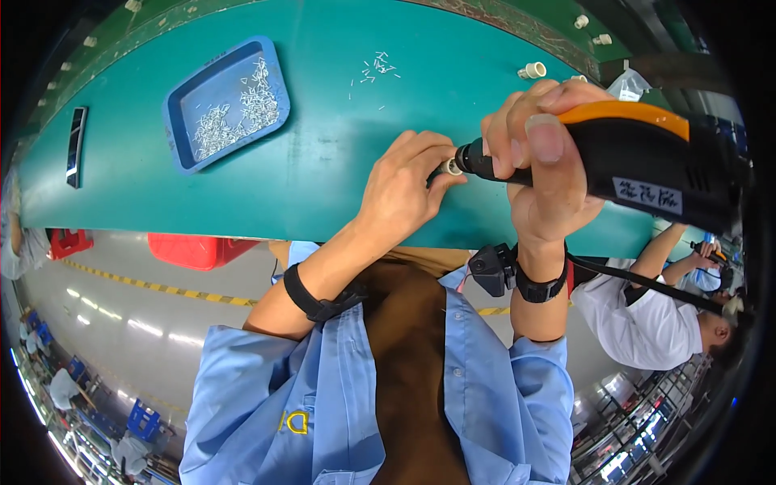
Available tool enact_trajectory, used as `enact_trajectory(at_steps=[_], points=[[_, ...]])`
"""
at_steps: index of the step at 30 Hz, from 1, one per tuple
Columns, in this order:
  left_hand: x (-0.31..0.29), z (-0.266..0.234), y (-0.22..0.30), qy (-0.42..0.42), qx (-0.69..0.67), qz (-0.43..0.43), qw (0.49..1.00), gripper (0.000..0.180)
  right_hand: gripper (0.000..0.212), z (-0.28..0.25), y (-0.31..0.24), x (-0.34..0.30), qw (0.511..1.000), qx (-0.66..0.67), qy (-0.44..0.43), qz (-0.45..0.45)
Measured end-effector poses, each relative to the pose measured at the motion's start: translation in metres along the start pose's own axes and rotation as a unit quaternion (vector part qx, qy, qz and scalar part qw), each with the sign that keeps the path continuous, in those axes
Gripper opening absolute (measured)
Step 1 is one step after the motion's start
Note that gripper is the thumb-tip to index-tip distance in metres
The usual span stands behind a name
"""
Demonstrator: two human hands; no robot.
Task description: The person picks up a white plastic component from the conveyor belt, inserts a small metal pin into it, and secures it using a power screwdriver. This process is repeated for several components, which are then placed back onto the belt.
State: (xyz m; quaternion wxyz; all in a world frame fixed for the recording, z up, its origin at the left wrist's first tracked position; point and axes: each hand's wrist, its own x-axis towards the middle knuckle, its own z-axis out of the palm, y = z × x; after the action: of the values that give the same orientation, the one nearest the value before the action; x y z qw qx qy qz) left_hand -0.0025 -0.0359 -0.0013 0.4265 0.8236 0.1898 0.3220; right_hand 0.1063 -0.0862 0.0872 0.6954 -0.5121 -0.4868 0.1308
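My right hand (543,166) is wrapped round a black and orange electric screwdriver (647,133), held level with its nose toward the left. Against that nose sits a small cream ring-shaped fitting (451,167), pinched between the thumb and fingers of my left hand (406,184). Both hands are just above the green tabletop (323,170) near its front edge. The driver's bit is hidden at the fitting. Beyond the hands lies a loose scatter of small silvery screw-like pieces (380,65).
A blue tray (282,93) with many small silvery pieces stands at the left. Past it lies a dark phone-like device (76,147). Another cream fitting (532,71) and a clear plastic bag (629,84) are at the far right. A person in white (638,323) works on my right.
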Motion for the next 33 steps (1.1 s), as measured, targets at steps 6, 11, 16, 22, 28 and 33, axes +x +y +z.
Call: enact_trajectory(at_steps=[6,11,16,22,28,33], points=[[-0.003,0.002,-0.005,0.006,-0.025,0.018,1.000,0.021,0.026,-0.011,-0.021,-0.007,0.990,0.119,0.067,0.017],[-0.006,0.004,-0.003,-0.017,-0.018,-0.003,1.000,0.025,0.029,-0.034,-0.041,0.025,0.968,0.234,0.020,-0.087],[-0.005,0.003,-0.002,0.000,0.000,-0.004,1.000,0.021,0.026,0.010,0.021,0.033,0.974,0.207,0.080,-0.046],[-0.003,0.003,0.000,-0.019,-0.004,-0.001,1.000,0.027,0.028,0.017,0.050,0.040,0.994,0.073,0.086,-0.013],[-0.005,-0.004,0.005,0.001,-0.036,-0.037,0.999,0.045,0.029,0.002,0.037,0.042,0.983,0.152,0.102,-0.032],[-0.012,-0.016,-0.003,0.019,-0.113,-0.083,0.990,0.060,0.028,-0.001,0.035,0.039,0.978,0.173,0.106,-0.053]])
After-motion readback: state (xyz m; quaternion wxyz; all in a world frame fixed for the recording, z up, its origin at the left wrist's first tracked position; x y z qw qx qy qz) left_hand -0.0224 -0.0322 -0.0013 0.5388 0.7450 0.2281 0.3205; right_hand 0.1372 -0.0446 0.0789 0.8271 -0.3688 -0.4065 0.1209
